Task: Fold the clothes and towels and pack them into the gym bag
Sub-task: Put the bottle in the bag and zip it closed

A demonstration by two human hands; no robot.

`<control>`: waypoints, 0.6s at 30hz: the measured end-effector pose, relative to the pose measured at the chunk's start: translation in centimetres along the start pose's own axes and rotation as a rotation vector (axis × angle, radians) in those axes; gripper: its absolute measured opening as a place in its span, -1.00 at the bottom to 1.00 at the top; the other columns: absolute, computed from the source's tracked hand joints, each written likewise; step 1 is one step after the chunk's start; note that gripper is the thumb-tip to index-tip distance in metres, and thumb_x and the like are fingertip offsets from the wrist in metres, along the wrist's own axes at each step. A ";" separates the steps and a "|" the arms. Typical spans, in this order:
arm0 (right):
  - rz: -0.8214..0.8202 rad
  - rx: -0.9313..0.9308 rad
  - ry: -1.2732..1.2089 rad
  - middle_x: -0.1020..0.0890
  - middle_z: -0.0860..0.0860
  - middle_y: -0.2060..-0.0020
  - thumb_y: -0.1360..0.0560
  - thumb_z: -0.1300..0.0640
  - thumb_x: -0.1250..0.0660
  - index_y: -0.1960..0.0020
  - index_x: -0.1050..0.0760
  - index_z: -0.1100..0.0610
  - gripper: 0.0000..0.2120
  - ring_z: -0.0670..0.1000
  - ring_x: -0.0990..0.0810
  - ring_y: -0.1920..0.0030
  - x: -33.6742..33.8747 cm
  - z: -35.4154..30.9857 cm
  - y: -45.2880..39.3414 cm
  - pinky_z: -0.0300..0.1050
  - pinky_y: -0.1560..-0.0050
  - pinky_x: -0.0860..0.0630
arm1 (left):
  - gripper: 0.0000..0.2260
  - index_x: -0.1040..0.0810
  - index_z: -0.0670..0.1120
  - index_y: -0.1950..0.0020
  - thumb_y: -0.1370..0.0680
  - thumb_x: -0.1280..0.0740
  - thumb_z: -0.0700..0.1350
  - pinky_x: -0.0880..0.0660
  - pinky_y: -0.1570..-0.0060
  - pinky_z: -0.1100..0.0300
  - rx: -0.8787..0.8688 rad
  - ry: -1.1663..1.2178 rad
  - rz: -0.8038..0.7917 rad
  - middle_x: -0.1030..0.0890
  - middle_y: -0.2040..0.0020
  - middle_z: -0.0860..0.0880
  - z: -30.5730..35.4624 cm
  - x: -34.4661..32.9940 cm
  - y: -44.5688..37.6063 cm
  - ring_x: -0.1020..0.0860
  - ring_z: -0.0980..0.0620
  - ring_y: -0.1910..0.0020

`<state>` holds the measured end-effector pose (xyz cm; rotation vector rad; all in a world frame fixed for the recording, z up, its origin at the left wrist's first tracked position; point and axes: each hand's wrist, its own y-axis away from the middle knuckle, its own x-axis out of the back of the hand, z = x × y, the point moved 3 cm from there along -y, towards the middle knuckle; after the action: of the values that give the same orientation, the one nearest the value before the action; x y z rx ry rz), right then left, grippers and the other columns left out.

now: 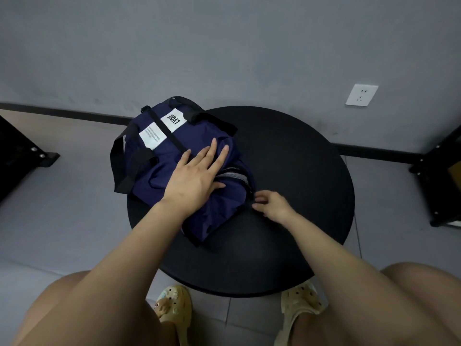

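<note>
Flat atop the gym bag (159,158) lies the left hand (197,176).

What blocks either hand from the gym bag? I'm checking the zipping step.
Nothing visible does. The left hand already presses flat on the navy gym bag, and the right hand pinches at its zipper end by the part-open mouth on the round black table.

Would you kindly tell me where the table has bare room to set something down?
Bare: the round table's right half, from the gym bag to the far-right rim, and the near strip. Crowded: the left, where bag, left hand and right hand sit.
</note>
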<state>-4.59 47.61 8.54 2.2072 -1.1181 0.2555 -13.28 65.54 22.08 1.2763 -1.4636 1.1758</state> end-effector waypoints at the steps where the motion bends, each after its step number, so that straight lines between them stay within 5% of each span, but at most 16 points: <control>1: 0.007 0.007 -0.003 -0.54 0.05 -0.25 -0.54 0.11 -0.35 -0.41 -0.37 0.14 -0.54 0.03 -0.51 -0.20 -0.4 0.0 -0.1 -0.05 -0.24 -0.47 | -0.31 0.25 0.00 -0.54 -0.60 -0.09 0.18 0.02 -0.46 -0.01 -0.001 0.006 0.000 0.11 -0.57 -0.07 0.0 0.0 0.0 -0.02 0.00 -0.53; 4: 0.077 0.007 -0.038 -0.57 0.07 -0.18 -0.55 0.06 -0.33 -0.36 -0.42 0.17 -0.58 0.07 -0.53 -0.17 -0.8 -0.1 -0.6 -0.01 -0.23 -0.49 | -0.32 0.23 0.00 -0.55 -0.60 -0.10 0.18 0.02 -0.46 -0.01 -0.003 0.015 -0.001 0.09 -0.57 -0.06 0.0 0.0 0.0 -0.02 0.01 -0.53; 9: 0.198 -0.007 -0.175 -0.62 0.01 0.19 -0.54 0.08 -0.33 0.11 -0.57 0.07 -0.90 -0.01 -0.60 0.11 -0.6 0.0 -0.4 -0.10 0.00 -0.54 | -0.33 0.19 0.01 -0.56 -0.60 -0.11 0.17 0.02 -0.45 0.01 -0.002 0.039 0.015 0.04 -0.57 -0.04 0.0 -0.1 0.0 -0.05 0.03 -0.53; 18: 0.131 -0.098 -0.427 -0.55 0.04 0.29 -0.56 0.19 -0.31 0.01 -0.53 0.21 -0.92 -0.08 -0.52 0.31 -0.1 -1.6 0.9 -0.31 0.35 -0.57 | -0.31 0.21 0.01 -0.55 -0.59 -0.12 0.18 0.02 -0.45 0.00 0.008 0.038 0.004 0.04 -0.57 -0.04 0.1 -0.2 -0.1 -0.05 0.03 -0.53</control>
<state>-5.19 48.31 10.09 2.1589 -1.4694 -0.2243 -13.16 65.48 21.89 1.2502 -1.4365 1.2031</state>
